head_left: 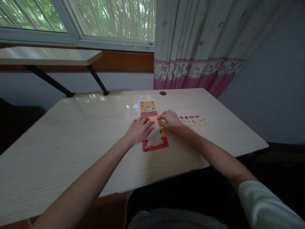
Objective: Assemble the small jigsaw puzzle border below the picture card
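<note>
A jigsaw puzzle (156, 148) lies on the table with its red and yellow border joined round a bare middle. My left hand (138, 129) rests at its upper left, fingers stretched out and thumb apart, touching the border. At the top edge, my right hand (170, 120) pinches with thumb and forefinger at what looks like a small yellow puzzle piece, mostly hidden by the fingertips. Just beyond the puzzle is a picture card (148, 108) showing a white animal on yellow and red. To the right, loose puzzle pieces (194, 121) lie in rows of red, white and yellow, partly behind my right wrist.
The pale wooden table (83, 140) has a round cable hole (163, 93) near its back edge. A raised shelf (50, 56) on black legs stands at the back left. A curtain (190, 47) hangs behind the table, beside a window (114, 19).
</note>
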`<state>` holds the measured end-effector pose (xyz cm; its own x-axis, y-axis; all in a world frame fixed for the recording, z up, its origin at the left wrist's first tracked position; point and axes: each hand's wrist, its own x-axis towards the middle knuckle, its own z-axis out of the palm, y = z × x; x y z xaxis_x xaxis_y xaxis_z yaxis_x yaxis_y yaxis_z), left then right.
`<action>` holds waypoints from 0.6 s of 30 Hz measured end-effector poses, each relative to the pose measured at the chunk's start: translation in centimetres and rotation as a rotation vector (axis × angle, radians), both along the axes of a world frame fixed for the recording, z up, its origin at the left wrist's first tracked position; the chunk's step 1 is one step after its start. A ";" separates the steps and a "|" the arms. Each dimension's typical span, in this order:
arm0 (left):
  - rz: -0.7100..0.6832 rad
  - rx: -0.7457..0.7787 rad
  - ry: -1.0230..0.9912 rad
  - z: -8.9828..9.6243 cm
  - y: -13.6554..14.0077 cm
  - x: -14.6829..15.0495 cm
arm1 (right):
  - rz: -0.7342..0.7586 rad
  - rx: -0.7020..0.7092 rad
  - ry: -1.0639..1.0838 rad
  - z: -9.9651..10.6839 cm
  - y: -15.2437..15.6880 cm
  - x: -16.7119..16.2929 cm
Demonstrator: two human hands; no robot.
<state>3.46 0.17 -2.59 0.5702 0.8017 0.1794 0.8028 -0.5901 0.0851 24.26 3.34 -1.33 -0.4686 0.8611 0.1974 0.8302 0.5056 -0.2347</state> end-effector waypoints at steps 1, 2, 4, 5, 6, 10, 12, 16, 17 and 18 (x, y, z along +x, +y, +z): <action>-0.002 0.003 0.002 0.0 0.0 0.0 | 0.008 0.002 -0.011 0.0 0.0 0.0; -0.005 0.006 0.005 0.0 0.0 0.0 | 0.013 0.005 -0.022 0.0 0.0 -0.1; -0.011 0.017 0.015 0.0 0.1 0.0 | 0.014 0.011 -0.046 0.1 0.0 -0.3; -0.014 0.025 0.019 0.0 0.1 0.0 | 0.013 0.016 -0.055 0.1 0.0 -0.4; -0.017 0.032 0.022 0.0 0.1 0.0 | 0.011 0.021 -0.064 0.1 0.1 -0.5; -0.026 0.043 0.046 0.0 0.1 0.1 | 0.016 0.041 -0.114 0.2 0.1 -0.8; -0.028 0.040 0.051 0.0 0.1 0.2 | 0.027 0.057 -0.148 0.2 0.1 -0.9; -0.031 0.031 0.042 0.1 0.0 0.2 | 0.034 0.093 -0.209 0.6 -0.3 -1.1; -0.029 0.031 0.045 0.1 0.0 0.2 | 0.031 0.098 -0.218 0.7 -0.4 -1.2; -0.028 0.034 0.051 0.1 0.0 0.2 | 0.028 0.098 -0.225 0.8 -0.4 -1.2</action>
<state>3.65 0.19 -2.53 0.6015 0.7791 0.1766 0.7888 -0.6142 0.0235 23.03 2.90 -0.53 -0.5335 0.8290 0.1678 0.8414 0.5404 0.0058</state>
